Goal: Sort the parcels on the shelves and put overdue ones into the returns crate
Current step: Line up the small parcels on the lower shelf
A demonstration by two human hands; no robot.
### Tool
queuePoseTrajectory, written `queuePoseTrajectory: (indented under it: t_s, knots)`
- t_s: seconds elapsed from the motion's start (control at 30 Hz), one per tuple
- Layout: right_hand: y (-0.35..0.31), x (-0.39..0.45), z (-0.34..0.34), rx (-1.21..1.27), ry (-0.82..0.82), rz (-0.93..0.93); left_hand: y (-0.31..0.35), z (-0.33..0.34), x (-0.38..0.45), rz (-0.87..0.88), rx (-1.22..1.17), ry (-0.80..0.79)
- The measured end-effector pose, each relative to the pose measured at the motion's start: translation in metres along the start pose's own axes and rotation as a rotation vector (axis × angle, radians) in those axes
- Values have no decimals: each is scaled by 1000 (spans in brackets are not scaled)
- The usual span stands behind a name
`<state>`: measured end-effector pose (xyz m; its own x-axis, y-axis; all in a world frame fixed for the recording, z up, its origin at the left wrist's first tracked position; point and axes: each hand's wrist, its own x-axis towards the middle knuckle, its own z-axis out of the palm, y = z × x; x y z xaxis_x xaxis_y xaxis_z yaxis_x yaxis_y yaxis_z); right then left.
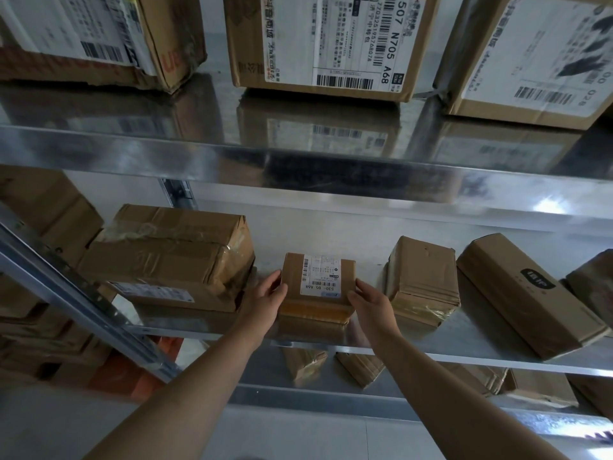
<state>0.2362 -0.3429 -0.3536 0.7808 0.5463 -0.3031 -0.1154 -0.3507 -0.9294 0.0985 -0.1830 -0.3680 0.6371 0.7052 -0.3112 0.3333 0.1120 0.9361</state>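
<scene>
A small brown cardboard parcel (316,287) with a white barcode label on top sits near the front edge of the middle metal shelf (464,355). My left hand (265,302) holds its left side with the fingers curled against the box. On the right side my right hand (370,305) grips it the same way. The parcel rests on the shelf between a large taped box (166,260) on the left and a medium taped box (421,282) on the right. No returns crate is in view.
The upper shelf (298,154) carries three big labelled cartons (328,41). A long box (527,293) lies at the right of the middle shelf. More parcels (360,368) lie on the lower shelf, and boxes are stacked behind the rack post (83,300) at the left.
</scene>
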Motion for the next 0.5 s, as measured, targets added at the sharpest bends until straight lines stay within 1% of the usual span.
queuePoseTrajectory:
  t_s: [0.07,0.17,0.27,0.33,0.4,0.5]
  knots:
    - [-5,-1,1,29,2,-33,2,0,-2,42,-2,-12]
    - [-10,1,2,103,10,-73,9,-1,-4,130,-48,16]
    - [-16,2,4,100,27,-118,16,-5,-5,190,-97,51]
    - [-17,1,6,87,28,-152,18,-7,-8,167,-195,30]
    - [-16,-1,11,-2,26,-207,16,-8,-11,119,-273,-1]
    - [-11,-2,17,-59,6,-242,6,-9,-14,72,-292,-27]
